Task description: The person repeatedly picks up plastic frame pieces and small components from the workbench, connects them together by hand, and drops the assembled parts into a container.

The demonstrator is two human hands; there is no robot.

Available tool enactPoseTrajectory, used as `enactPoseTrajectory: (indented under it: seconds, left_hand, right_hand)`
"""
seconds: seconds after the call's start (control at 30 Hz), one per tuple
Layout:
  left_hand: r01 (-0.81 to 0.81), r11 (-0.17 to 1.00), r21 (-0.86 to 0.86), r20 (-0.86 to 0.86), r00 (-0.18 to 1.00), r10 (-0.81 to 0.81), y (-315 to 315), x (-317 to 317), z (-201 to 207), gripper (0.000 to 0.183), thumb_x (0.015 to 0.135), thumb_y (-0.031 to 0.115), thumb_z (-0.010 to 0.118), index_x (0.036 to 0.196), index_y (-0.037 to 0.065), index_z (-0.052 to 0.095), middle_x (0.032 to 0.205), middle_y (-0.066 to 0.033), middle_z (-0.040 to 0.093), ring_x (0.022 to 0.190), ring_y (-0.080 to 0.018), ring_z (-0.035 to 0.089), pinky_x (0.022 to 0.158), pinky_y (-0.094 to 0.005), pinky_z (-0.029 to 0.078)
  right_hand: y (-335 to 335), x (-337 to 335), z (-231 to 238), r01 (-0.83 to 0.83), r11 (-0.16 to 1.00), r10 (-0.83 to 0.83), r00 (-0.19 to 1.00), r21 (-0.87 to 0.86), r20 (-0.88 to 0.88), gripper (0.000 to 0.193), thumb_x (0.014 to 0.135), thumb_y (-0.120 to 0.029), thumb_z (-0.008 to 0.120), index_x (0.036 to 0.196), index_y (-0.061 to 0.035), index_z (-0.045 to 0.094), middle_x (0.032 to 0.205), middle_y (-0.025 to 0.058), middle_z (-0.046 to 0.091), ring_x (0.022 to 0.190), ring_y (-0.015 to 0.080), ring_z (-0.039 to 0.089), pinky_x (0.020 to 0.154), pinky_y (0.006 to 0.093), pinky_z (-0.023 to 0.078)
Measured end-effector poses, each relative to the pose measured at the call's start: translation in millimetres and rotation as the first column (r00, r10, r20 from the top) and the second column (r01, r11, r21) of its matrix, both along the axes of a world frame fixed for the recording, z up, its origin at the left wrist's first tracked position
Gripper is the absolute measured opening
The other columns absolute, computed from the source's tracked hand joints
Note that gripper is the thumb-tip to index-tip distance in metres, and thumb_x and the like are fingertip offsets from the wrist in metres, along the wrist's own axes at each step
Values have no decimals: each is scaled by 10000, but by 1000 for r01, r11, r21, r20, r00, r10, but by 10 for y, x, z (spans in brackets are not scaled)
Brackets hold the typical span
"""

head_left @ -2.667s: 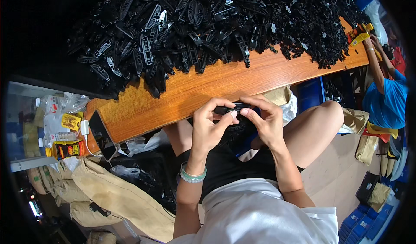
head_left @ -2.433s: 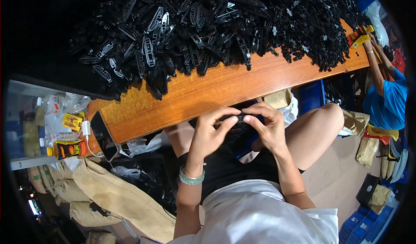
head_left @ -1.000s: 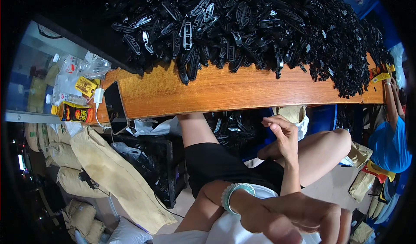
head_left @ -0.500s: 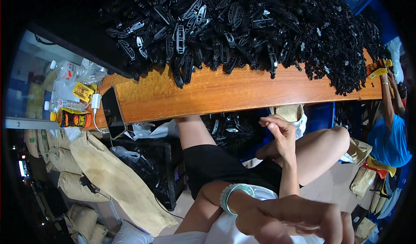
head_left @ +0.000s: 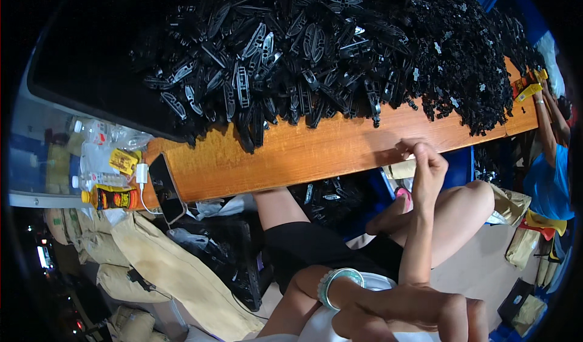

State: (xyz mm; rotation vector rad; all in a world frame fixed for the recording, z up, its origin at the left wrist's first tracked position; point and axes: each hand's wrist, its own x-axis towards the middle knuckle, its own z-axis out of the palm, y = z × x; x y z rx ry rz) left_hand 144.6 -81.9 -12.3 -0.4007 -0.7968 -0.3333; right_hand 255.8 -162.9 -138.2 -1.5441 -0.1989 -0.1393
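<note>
My right hand (head_left: 427, 165) is over the front edge of the wooden table (head_left: 291, 148), right of centre. Its fingers are bent in toward the thumb, and I cannot make out anything between them. My left hand (head_left: 413, 311), with a pale green bangle (head_left: 341, 286) at the wrist, crosses low in front of my body. Its fingers bend downward and their tips run out of the picture. A heap of black plastic parts (head_left: 243, 87), long and slotted, covers the back of the table. Right of it lies a heap of much smaller black pieces (head_left: 464, 81).
A phone (head_left: 165, 187) with a white charging plug (head_left: 142, 173) lies at the table's left end, near plastic bottles (head_left: 100, 181) and yellow packets (head_left: 124, 160). Brown sacks (head_left: 176, 275) are at lower left. Black parts (head_left: 331, 196) lie under the table. A person in blue (head_left: 549, 181) works at far right.
My right hand has moved up and to the right, from my lap to over the table edge. The view has shifted slightly. My left hand stays low in front of me.
</note>
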Motion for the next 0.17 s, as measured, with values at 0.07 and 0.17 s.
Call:
enactPoseTrajectory:
  seconds: [0.07,0.17]
  left_hand:
    - [20,999,26,17,1000,-21,25,103,-42,464,881,392,510,1140,14,434,1079,-126,477,1024,-222,496,959,-382,339]
    - [47,997,65,43,998,-50,72,163,-83,473,877,403,519,1145,22,433,1082,-116,475,1050,-226,495,989,-391,330]
  right_hand:
    - [23,171,50,87,996,-88,994,17,58,269,919,-169,541,918,67,671,803,88,657,725,115,563,670,232,435]
    - [23,478,112,60,996,-68,990,70,125,262,929,-161,520,949,52,670,918,142,660,841,140,579,766,237,421]
